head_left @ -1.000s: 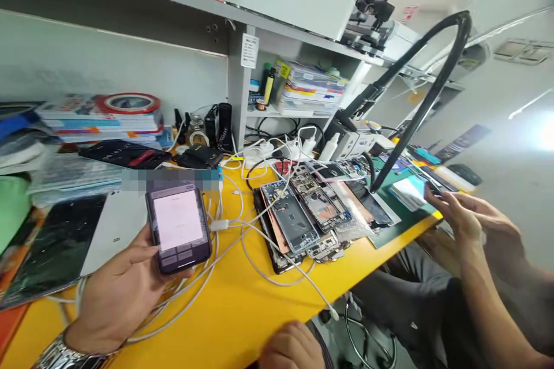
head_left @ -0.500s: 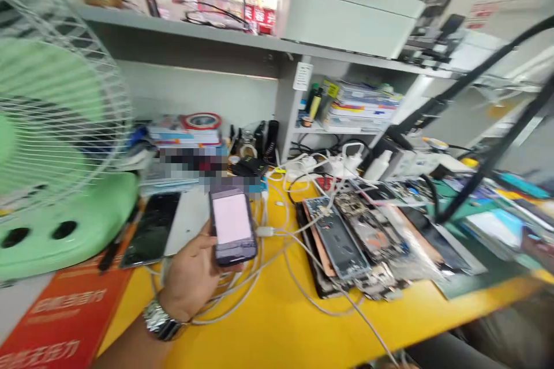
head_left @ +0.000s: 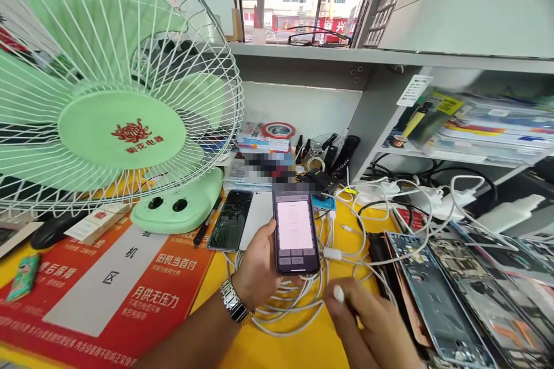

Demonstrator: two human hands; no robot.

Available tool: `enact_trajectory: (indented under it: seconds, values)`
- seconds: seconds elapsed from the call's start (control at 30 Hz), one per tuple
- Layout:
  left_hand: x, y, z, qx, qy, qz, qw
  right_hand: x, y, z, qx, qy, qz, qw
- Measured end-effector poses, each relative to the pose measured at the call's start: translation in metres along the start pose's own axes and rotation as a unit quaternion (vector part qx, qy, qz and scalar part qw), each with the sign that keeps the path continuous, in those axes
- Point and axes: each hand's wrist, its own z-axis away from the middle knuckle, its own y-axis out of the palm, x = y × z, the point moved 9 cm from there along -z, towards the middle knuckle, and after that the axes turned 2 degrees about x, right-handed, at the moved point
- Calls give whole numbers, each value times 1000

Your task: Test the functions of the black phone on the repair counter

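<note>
My left hand, with a metal watch on its wrist, grips a dark smartphone upright above the table. Its screen is lit with a pale page and dark keys below. To the right and lower, my right hand is closed, thumb against curled fingers. A small white rounded piece shows at its fingertips; its kind is unclear. White cables lie coiled beneath the phone and between both hands. Behind my left hand rests another phone with a cracked dark screen, beside a white flat device.
A green fan fills the left side, above a red printed mat. Opened phone frames and parts lie at the right. Chargers and tangled leads sit behind them, below a grey shelf with a white box.
The view has swung left, bringing more of the fan and red mat in. My right hand has come up into view from the bottom edge. My left hand still holds the phone.
</note>
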Motion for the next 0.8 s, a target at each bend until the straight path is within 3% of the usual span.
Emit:
enact_trajectory:
  seconds: [0.07, 0.13, 0.27, 0.37, 0.5, 0.63, 0.8]
  values:
    - [-2, 5, 0, 16, -5, 13, 1000, -10, 19, -13, 53, 44, -47, 997]
    - [-3, 5, 0, 14, -6, 29, 999, -22, 29, -15, 47, 61, -77, 994]
    - [0, -3, 0, -25, -17, 54, 998, -52, 45, -2, 43, 96, -86, 991]
    - [-2, 0, -1, -16, 9, 85, 996, -64, 60, 6, 96, 133, -117, 980]
    - [-2, 10, -2, 19, 14, 108, 994, -63, 72, 8, 140, 161, -167, 963]
    - [0, 6, -2, 13, 2, 155, 988, -59, 90, 11, 187, 176, -220, 941]
    - [-1, 0, -3, -4, 2, 161, 987, -62, 105, 17, 193, 225, -273, 915]
